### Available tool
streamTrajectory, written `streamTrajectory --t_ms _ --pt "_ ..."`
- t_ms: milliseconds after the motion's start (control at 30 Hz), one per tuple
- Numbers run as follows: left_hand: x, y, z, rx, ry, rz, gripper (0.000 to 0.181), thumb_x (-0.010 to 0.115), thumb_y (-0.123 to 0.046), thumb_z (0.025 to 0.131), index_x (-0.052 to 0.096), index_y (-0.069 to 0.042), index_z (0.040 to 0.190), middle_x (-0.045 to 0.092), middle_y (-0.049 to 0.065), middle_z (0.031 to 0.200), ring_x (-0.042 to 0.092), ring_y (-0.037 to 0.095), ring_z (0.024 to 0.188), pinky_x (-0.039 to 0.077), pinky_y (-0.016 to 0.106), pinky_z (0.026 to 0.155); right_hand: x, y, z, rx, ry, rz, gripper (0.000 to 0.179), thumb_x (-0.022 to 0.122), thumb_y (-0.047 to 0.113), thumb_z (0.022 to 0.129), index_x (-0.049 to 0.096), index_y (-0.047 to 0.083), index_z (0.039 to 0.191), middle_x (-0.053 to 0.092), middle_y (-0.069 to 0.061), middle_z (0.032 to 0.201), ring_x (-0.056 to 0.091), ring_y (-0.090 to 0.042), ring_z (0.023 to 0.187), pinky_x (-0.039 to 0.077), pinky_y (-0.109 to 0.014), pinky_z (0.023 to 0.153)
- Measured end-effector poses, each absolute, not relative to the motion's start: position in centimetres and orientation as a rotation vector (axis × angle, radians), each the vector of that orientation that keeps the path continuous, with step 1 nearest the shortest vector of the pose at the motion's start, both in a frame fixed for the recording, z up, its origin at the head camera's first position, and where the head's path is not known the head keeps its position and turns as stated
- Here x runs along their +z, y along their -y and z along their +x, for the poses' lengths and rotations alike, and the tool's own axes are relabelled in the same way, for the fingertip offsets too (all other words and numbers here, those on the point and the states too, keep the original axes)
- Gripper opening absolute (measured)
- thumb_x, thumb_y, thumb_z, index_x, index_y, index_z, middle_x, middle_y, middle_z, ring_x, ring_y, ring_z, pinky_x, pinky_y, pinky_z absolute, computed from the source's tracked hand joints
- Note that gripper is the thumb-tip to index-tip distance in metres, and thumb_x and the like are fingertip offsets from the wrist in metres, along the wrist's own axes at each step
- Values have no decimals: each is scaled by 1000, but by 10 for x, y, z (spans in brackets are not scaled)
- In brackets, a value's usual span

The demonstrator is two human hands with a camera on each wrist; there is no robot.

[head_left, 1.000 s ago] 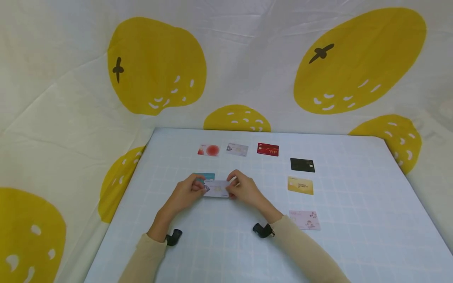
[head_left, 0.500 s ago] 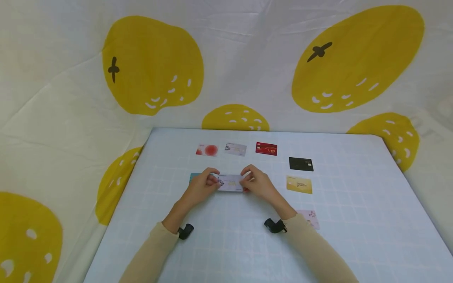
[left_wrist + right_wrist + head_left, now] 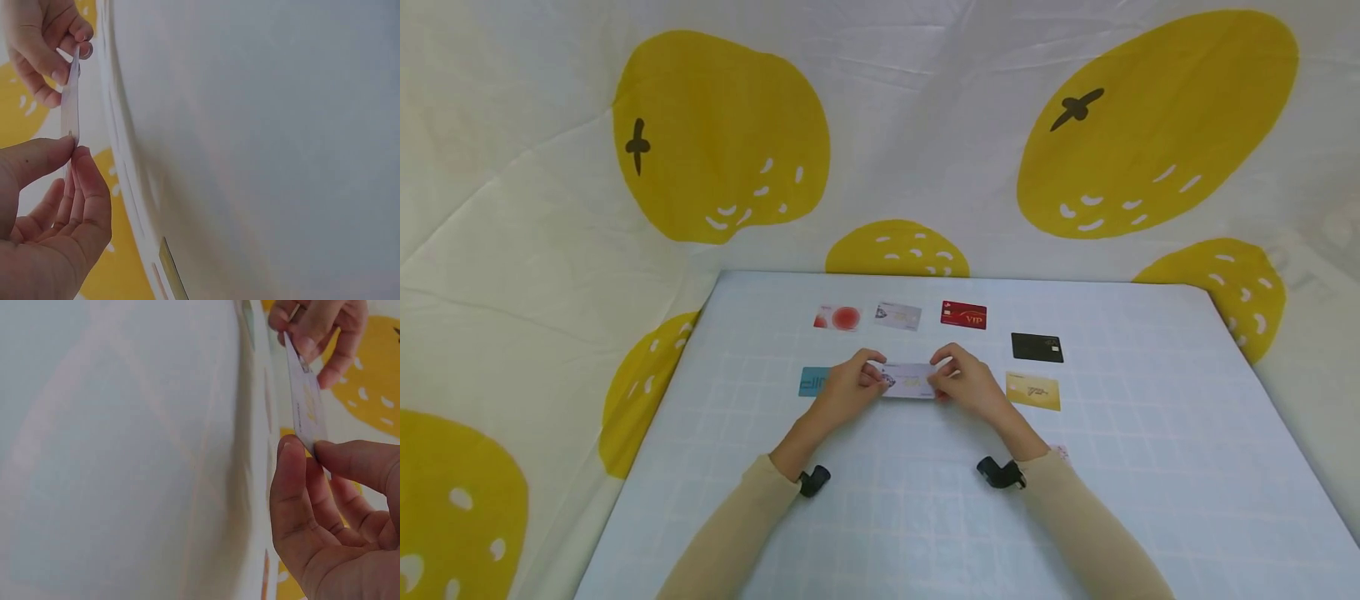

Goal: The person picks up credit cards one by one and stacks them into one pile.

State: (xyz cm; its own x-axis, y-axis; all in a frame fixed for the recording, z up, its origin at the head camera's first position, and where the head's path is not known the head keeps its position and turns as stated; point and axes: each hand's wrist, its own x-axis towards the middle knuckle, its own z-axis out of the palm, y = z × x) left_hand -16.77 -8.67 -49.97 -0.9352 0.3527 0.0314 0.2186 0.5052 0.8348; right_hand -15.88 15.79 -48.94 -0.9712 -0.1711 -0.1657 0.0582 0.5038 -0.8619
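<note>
Both hands hold one pale lilac card (image 3: 912,381) by its short ends, above the table in front of the person. My left hand (image 3: 850,387) pinches its left end between thumb and fingers, and my right hand (image 3: 967,382) pinches the right end. In the right wrist view the card (image 3: 306,400) shows gold and dark print, seen at a slant. The left wrist view shows the card (image 3: 71,103) nearly edge-on between the two hands. A teal card (image 3: 812,382) lies just left of my left hand, partly covered by it.
Along the back lie a white card with a red circle (image 3: 838,317), a pale patterned card (image 3: 897,316) and a red VIP card (image 3: 964,315). A black card (image 3: 1037,347) and a gold card (image 3: 1033,391) lie right. A pink card (image 3: 1061,452) is mostly hidden by the right sleeve.
Both hands have carried the lilac card to the right and slightly away from the person. More of the teal card shows now, and the right sleeve has come over the pink card.
</note>
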Motion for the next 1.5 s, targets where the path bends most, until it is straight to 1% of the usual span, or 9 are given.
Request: streamTrajectory --t_ms 133,333,500,600,800,967,1067,1267,1500 --pt "-500 79 -170 1399 -2587 506 35 72 -8 92 59 -6 124 66 0 93 66 13 82 56 29 76 -488 -164 -160 -1439 -2533 -89 26 71 14 94 57 13 116 66 -6 88 66 -23 70 55 -32 69" --pt "-501 66 -175 1370 -2585 497 34 71 -10 93 58 -9 124 66 0 95 66 14 84 55 31 77 -489 -175 -162 -1412 -2564 -93 26 70 14 95 56 12 117 66 -6 87 62 -23 70 54 -33 65" --pt "-502 55 -178 1331 -2570 472 34 70 -13 95 56 -11 126 65 -2 96 64 13 83 55 28 76 -491 -185 -165 -1409 -2579 -93 26 69 14 95 56 12 118 66 -7 88 61 -24 71 53 -34 65" --pt "-503 49 -181 1322 -2575 486 34 70 -13 95 56 -11 126 64 -2 95 64 12 82 55 26 74 -492 -189 -167 -1405 -2593 -85 26 70 14 95 56 12 117 67 -7 88 61 -24 71 52 -34 65" --pt "-502 39 -186 1281 -2569 486 33 69 -12 95 55 -10 125 64 -1 95 62 15 81 53 27 73 -496 -196 -171 -1345 -2627 -65 25 70 16 95 57 12 116 66 -7 89 60 -23 73 51 -33 67" --pt "-502 34 -190 1192 -2575 469 31 68 -15 96 53 -12 124 65 1 97 61 17 83 53 29 74 -500 -199 -175 -1302 -2627 -59 25 69 17 96 57 11 117 65 -7 89 60 -22 76 49 -34 70" --pt "-504 32 -193 1150 -2591 473 31 68 -17 96 53 -13 123 65 0 96 61 16 82 53 27 72 -502 -200 -176 -1282 -2624 -51 25 69 18 96 57 11 117 64 -7 89 59 -23 76 49 -34 70" --pt "-507 31 -196 1102 -2589 439 32 69 -17 96 53 -13 123 64 0 93 61 16 80 52 27 71 -503 -199 -180 -1230 -2624 -52 24 68 17 96 57 10 116 63 -9 89 57 -23 77 48 -33 68" --pt "-504 30 -198 1057 -2576 399 34 70 -17 95 53 -13 123 62 0 93 60 17 80 52 28 72 -502 -197 -182 -1162 -2631 -46 26 67 18 96 56 10 118 63 -9 91 56 -25 79 48 -33 70"
